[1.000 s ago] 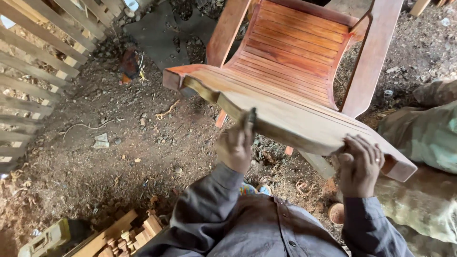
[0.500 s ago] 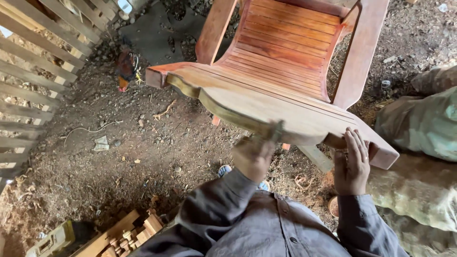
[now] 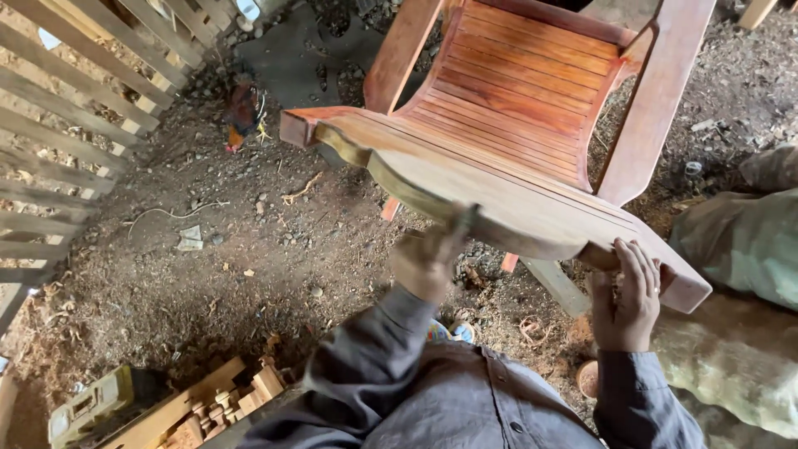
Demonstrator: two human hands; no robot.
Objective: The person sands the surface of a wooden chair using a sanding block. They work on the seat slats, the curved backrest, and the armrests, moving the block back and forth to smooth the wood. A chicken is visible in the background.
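Two hands up against one reddish-brown slatted wooden chair [image 3: 532, 125], both at its near front edge. Left hand [image 3: 428, 262] closed around a thin, blurred tool [image 3: 460, 223], too smeared to name, tip pressed to the pale curved front rail [image 3: 432, 195] roughly mid-length. Right hand [image 3: 628, 295] cupped over the rail's far right corner, fingers [image 3: 636, 258] curled on top, bracing. Rail's long axis running from upper left down to lower right, straight across in front of the body; chair seat and back stretching away beyond it, up the view. Left hand nearer the untouched left stretch of rail; right hand pinned at the end. Underneath, bare dirt floor [image 3: 208, 266]; slatted wooden fence [image 3: 75, 125] at far left; offcut blocks of wood [image 3: 224, 407] by the left elbow.
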